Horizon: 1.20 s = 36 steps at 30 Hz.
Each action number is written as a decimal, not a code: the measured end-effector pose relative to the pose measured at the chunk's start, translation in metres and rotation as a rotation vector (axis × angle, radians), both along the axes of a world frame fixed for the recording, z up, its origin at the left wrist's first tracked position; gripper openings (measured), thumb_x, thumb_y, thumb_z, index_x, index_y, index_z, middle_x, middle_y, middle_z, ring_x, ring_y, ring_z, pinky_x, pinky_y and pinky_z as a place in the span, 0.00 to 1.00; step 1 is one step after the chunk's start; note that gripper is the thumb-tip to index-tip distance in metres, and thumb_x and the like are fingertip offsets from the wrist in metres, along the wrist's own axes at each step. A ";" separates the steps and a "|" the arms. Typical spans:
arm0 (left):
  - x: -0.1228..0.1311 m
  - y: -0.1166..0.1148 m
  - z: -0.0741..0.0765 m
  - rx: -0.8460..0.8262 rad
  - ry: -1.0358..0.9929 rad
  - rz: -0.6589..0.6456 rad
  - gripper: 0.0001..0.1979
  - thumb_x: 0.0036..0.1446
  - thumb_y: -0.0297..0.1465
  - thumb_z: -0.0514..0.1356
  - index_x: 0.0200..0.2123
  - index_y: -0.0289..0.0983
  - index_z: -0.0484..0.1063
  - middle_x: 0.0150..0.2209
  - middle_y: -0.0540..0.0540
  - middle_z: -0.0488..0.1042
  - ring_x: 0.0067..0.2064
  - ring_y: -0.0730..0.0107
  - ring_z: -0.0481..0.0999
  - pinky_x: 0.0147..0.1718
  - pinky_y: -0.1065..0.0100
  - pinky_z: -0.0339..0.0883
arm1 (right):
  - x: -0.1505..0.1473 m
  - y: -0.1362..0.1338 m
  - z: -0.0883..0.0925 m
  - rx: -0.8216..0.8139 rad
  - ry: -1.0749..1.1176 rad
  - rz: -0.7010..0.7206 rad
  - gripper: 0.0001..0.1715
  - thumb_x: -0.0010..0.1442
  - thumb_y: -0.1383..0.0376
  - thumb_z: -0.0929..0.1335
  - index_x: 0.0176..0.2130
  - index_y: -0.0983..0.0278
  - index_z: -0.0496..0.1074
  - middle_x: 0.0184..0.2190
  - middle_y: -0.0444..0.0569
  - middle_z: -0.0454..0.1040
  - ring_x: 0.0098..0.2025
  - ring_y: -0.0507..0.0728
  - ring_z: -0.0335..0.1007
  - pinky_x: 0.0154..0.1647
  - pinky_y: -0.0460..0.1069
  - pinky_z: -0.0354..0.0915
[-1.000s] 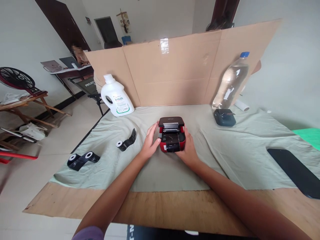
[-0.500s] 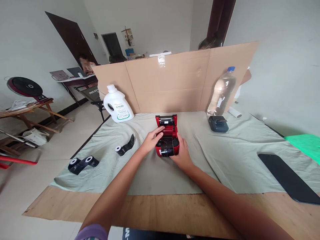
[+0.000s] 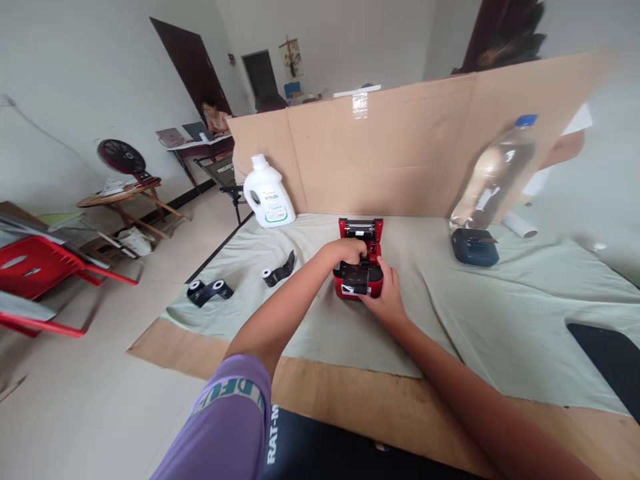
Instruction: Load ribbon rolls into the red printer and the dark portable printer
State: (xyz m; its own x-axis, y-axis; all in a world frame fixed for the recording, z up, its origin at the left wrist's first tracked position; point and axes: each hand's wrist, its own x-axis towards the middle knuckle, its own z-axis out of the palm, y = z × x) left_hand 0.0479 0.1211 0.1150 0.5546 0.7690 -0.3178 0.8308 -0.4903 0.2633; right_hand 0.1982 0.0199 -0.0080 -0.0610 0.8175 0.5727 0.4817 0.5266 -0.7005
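Observation:
A small red and black printer point(image 3: 341, 283) sits mid-cloth with its lid point(image 3: 361, 228) raised. Black strip material point(image 3: 356, 275) drapes over its front edge. My left hand point(image 3: 349, 251) reaches over the body into the opening, fingers curled down; what they hold, if anything, is hidden. Around the printer's right front corner, my right hand point(image 3: 391, 299) keeps a grip, thumb along the side and fingers low at the front. To the left lie a black roll with a loose tail point(image 3: 281, 270) and a pair of joined black rolls point(image 3: 208, 292).
A cardboard panel point(image 3: 380, 160) stands behind. Against it are a white jug point(image 3: 273, 197) and a clear bottle point(image 3: 495, 173). A dark box-shaped device point(image 3: 474, 247) and a black phone point(image 3: 607, 360) are on the right. Two people are partly visible beyond.
My left hand has gone from flat beside the printer's left side to curled inside its opening. My right hand stays on the printer. The view has turned left.

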 end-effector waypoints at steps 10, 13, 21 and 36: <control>-0.129 -0.084 -0.010 0.661 -1.050 0.683 0.19 0.52 0.38 0.67 0.46 0.35 0.72 0.42 0.43 0.78 0.43 0.65 0.78 0.41 0.67 0.72 | 0.000 0.001 0.002 -0.027 0.007 -0.010 0.50 0.53 0.53 0.75 0.68 0.60 0.56 0.55 0.57 0.65 0.59 0.68 0.61 0.61 0.65 0.61; -0.194 -0.108 -0.028 0.935 -0.981 1.263 0.21 0.54 0.40 0.65 0.47 0.34 0.72 0.40 0.42 0.78 0.39 0.64 0.78 0.37 0.67 0.72 | 0.000 -0.002 0.005 -0.060 0.008 -0.012 0.50 0.53 0.53 0.75 0.68 0.59 0.56 0.54 0.56 0.65 0.59 0.67 0.62 0.61 0.64 0.62; -0.237 -0.142 -0.085 0.893 -0.471 1.579 0.16 0.51 0.39 0.68 0.38 0.36 0.69 0.36 0.44 0.79 0.41 0.57 0.80 0.45 0.58 0.71 | -0.001 0.003 0.003 -0.026 -0.002 -0.030 0.48 0.52 0.53 0.75 0.66 0.61 0.59 0.52 0.56 0.65 0.57 0.67 0.63 0.60 0.65 0.63; -0.198 -0.168 -0.103 0.771 -0.195 1.450 0.27 0.57 0.36 0.64 0.57 0.36 0.61 0.58 0.32 0.70 0.53 0.48 0.77 0.46 0.56 0.71 | -0.002 0.001 0.004 -0.039 0.011 -0.019 0.47 0.52 0.52 0.75 0.65 0.60 0.59 0.53 0.56 0.64 0.58 0.67 0.63 0.60 0.65 0.64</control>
State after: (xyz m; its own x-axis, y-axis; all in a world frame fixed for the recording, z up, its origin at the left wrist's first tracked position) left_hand -0.1499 -0.0473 0.0119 -0.7365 0.5825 0.3438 0.6699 0.5578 0.4900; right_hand 0.1964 0.0205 -0.0038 -0.0385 0.8404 0.5406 0.4835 0.4891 -0.7260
